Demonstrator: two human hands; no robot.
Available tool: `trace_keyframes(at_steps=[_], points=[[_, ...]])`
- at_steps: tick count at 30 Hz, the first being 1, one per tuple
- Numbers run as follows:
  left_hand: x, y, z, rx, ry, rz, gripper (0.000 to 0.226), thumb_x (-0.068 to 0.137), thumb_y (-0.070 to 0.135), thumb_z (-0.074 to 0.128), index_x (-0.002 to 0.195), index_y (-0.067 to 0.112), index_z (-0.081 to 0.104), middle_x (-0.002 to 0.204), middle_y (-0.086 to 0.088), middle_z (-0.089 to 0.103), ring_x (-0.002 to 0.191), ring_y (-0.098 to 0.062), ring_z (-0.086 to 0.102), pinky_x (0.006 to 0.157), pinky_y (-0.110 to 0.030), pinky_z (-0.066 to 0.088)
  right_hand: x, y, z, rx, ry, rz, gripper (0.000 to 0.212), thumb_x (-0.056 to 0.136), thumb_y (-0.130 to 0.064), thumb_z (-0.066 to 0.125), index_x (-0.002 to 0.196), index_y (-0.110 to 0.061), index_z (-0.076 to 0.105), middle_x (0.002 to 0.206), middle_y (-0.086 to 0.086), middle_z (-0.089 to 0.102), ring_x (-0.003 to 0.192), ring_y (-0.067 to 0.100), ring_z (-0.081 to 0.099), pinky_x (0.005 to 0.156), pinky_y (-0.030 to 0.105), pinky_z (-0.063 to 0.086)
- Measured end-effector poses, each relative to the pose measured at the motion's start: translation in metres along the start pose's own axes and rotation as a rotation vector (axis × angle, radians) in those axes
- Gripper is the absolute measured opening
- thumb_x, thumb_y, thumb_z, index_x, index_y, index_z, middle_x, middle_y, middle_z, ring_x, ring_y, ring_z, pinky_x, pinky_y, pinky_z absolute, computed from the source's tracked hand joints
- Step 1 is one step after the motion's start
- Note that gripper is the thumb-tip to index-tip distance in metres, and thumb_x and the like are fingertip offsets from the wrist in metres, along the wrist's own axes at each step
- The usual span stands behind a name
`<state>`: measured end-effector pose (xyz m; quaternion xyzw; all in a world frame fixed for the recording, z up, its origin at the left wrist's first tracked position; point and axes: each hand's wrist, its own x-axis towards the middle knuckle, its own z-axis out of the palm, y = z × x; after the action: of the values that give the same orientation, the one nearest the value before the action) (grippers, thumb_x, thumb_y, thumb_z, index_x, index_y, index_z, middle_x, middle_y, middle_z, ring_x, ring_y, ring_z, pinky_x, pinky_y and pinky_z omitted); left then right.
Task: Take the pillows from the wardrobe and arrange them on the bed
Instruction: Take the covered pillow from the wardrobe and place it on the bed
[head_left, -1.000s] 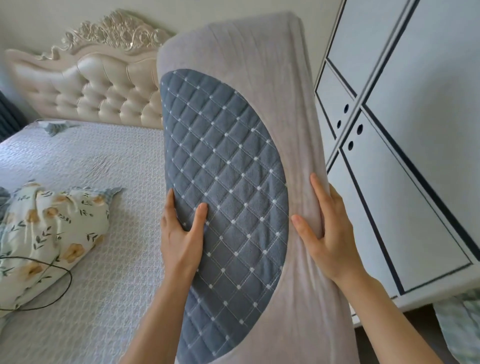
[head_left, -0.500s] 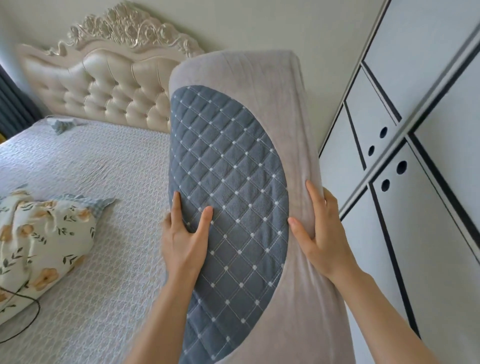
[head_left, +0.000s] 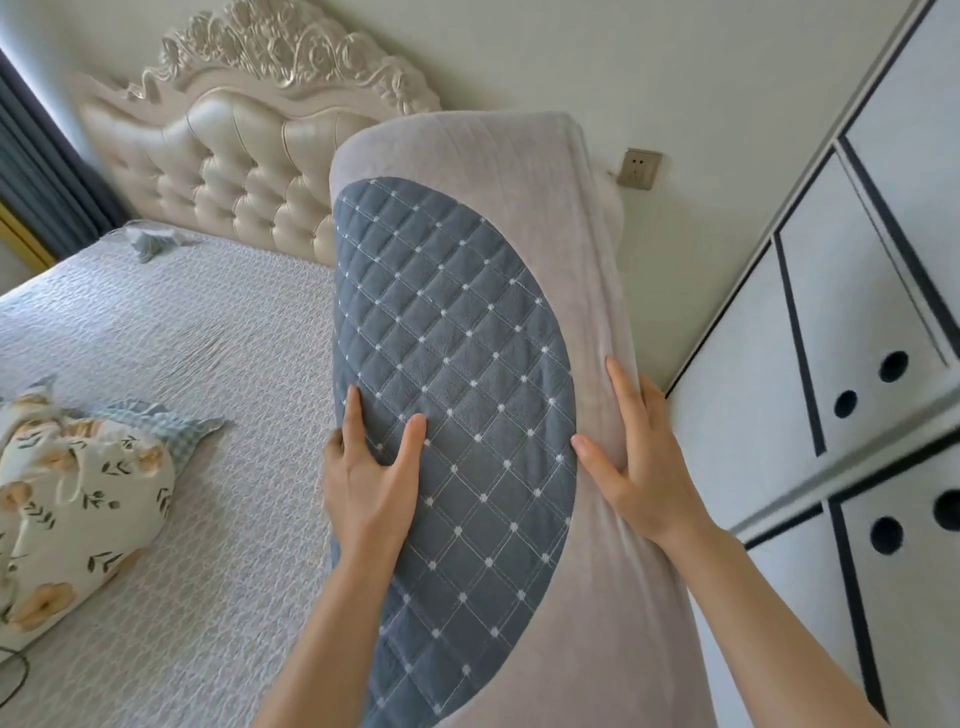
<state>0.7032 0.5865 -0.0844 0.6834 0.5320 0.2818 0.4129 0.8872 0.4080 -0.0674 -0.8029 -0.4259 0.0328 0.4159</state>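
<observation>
Both hands, left hand (head_left: 371, 480) and right hand (head_left: 641, 467), clasp the long grey pillow (head_left: 519, 270) by its sides, holding it upright above the bed's (head_left: 208, 338) right edge, probably for carrying toward the far headboard (head_left: 234, 171).

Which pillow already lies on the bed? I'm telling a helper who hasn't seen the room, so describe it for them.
Start at the tufted cream headboard and come down the bed to its near left side. The floral pillow lies there, cream with orange flowers, unlike the grey and blue quilted pillow held up in both hands.

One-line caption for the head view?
Both hands, left hand and right hand, hold a grey pillow upright beside the bed.
</observation>
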Motion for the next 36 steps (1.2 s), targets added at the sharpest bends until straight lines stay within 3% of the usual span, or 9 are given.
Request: trace_keyframes(at_steps=[3,5,10,14,18,22,27,29,36], points=[[0.040,0.010,0.024,-0.023,0.019,-0.020,0.082,0.080,0.076,0.052,0.151,0.052,0.017,0.144,-0.001,0.043,0.124,-0.021,0.047,0.108,-0.046,0.035,0.051,0.018,0.009,0.000,-0.030,-0.010,0.082,0.084,-0.046,0.057,0.153,-0.033,0.014,0.147,0.006,0.031,0.134,0.007,0.031,0.102,0.002,0.015],[0.068,0.017,0.038,-0.060,0.025,-0.029,0.082,0.081,0.073,0.054,0.151,0.051,0.018,0.145,0.001,0.042,0.116,-0.011,0.043,0.104,-0.041,0.033,0.089,0.026,0.015,0.006,-0.035,-0.022,0.082,0.083,-0.045,0.058,0.152,-0.035,0.017,0.147,0.004,0.032,0.133,0.001,0.031,0.100,-0.001,0.015],[0.147,0.039,0.065,-0.093,0.050,-0.093,0.084,0.080,0.072,0.058,0.151,0.052,0.019,0.151,0.001,0.038,0.133,-0.021,0.043,0.105,-0.041,0.035,0.198,0.039,0.038,-0.007,-0.104,-0.036,0.085,0.078,-0.060,0.056,0.150,-0.045,0.013,0.154,-0.001,0.024,0.140,0.007,0.028,0.103,0.023,0.028],[0.204,0.047,0.079,-0.117,0.118,-0.137,0.083,0.080,0.071,0.059,0.151,0.053,0.019,0.151,0.001,0.036,0.134,-0.023,0.043,0.105,-0.045,0.036,0.270,0.049,0.066,0.013,-0.165,-0.091,0.087,0.078,-0.060,0.057,0.150,-0.044,0.012,0.157,-0.003,0.021,0.142,-0.002,0.015,0.108,0.025,0.024],[0.250,0.050,0.093,-0.116,0.166,-0.190,0.083,0.080,0.071,0.059,0.151,0.052,0.020,0.151,0.001,0.037,0.133,-0.023,0.043,0.104,-0.044,0.036,0.330,0.063,0.092,0.033,-0.215,-0.110,0.087,0.078,-0.061,0.058,0.150,-0.043,0.013,0.156,-0.002,0.023,0.144,0.006,0.019,0.113,0.035,0.027],[0.289,0.048,0.108,-0.132,0.224,-0.229,0.082,0.082,0.068,0.060,0.152,0.050,0.021,0.151,0.000,0.037,0.134,-0.023,0.042,0.099,-0.039,0.035,0.382,0.080,0.122,0.051,-0.286,-0.139,0.086,0.078,-0.060,0.059,0.149,-0.047,0.012,0.156,-0.001,0.024,0.137,-0.016,0.009,0.102,0.001,0.013],[0.326,0.039,0.135,-0.082,0.301,-0.298,0.083,0.083,0.065,0.060,0.153,0.045,0.022,0.153,-0.002,0.034,0.138,-0.023,0.039,0.107,-0.043,0.034,0.444,0.106,0.161,0.058,-0.406,-0.159,0.086,0.078,-0.062,0.057,0.149,-0.049,0.011,0.153,0.001,0.028,0.142,0.013,0.024,0.109,0.033,0.031],[0.341,0.036,0.151,-0.055,0.337,-0.355,0.083,0.084,0.065,0.060,0.154,0.044,0.022,0.153,-0.003,0.034,0.138,-0.024,0.039,0.106,-0.044,0.035,0.470,0.119,0.179,0.068,-0.471,-0.177,0.086,0.078,-0.061,0.058,0.149,-0.047,0.012,0.153,0.002,0.028,0.144,0.017,0.023,0.113,0.041,0.031],[0.394,0.014,0.221,-0.029,0.410,-0.567,0.083,0.086,0.062,0.060,0.155,0.039,0.022,0.152,-0.009,0.035,0.136,-0.029,0.041,0.109,-0.046,0.033,0.558,0.178,0.246,0.017,-0.680,-0.206,0.083,0.074,-0.066,0.055,0.146,-0.053,0.014,0.155,0.009,0.028,0.146,0.020,0.017,0.111,0.036,0.026]])
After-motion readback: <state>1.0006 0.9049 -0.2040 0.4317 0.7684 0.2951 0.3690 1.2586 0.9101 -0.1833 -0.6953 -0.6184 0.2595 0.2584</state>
